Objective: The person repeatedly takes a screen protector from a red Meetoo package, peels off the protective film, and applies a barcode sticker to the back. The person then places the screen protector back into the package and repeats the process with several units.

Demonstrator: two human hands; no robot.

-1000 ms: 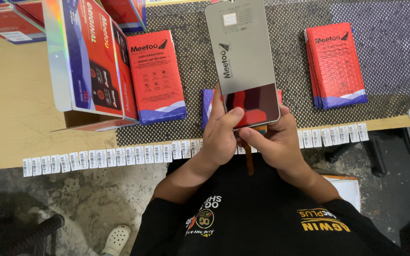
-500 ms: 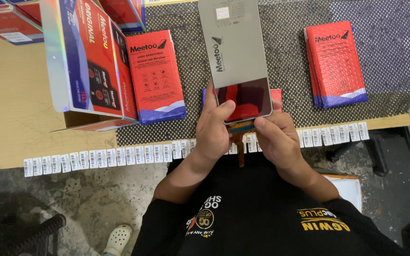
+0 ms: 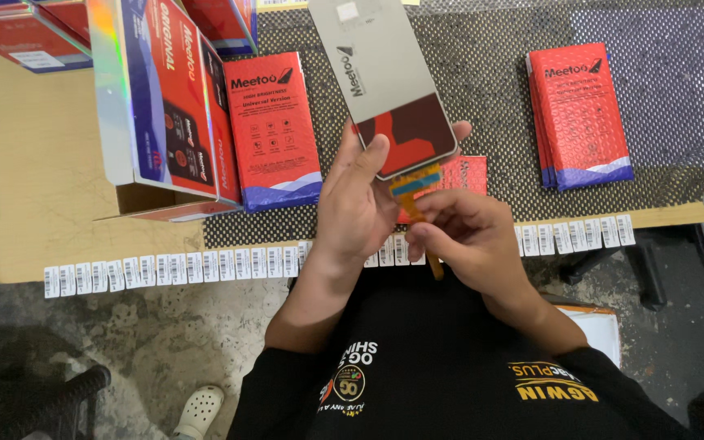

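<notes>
Right hand (image 3: 470, 236) pinches the orange flex cable (image 3: 417, 204), frame centre. Left hand (image 3: 360, 200) grips the phone screen panel (image 3: 393, 90) by its lower edges, upper centre. Panel looks thin, stiff, fragile; cable soft, tearable. Red boxes (image 3: 580, 114) behind.

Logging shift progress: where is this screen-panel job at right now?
Done: red packs stacked on the mat. In hand: left hand holds a bare screen panel; right hand pinches its orange flex ribbon. Left: label strip along the table edge, unpeeled.
</notes>
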